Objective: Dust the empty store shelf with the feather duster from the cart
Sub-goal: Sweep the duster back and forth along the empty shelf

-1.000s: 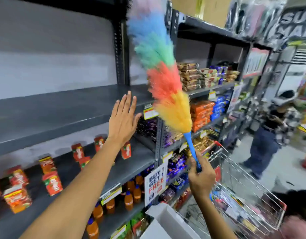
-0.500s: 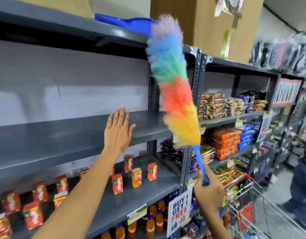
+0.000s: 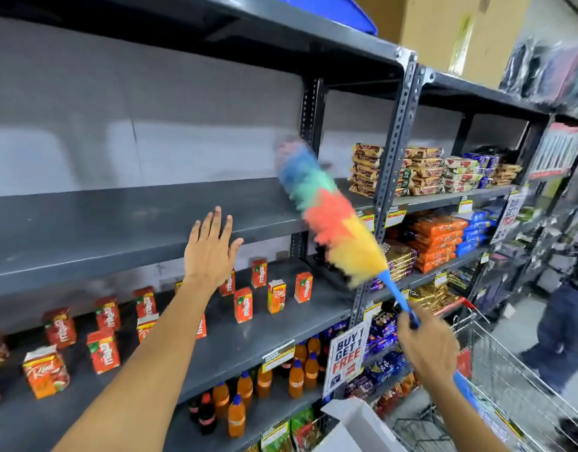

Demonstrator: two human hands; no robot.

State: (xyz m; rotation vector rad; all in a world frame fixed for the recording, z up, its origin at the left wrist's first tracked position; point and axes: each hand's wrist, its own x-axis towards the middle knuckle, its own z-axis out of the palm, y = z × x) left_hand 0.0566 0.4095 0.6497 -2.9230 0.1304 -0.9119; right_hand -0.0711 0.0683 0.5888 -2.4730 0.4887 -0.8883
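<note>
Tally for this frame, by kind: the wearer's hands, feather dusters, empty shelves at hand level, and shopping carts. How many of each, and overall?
Hands: 2, the left hand open and the right hand gripping the handle
feather duster: 1
empty shelf: 1
shopping cart: 1
Total: 5

rainbow feather duster (image 3: 330,220); grey shelf (image 3: 118,230)

Grey metal shelving (image 3: 392,151) lines a pale wall (image 3: 150,102); aisle floor (image 3: 509,334) grey.
</note>
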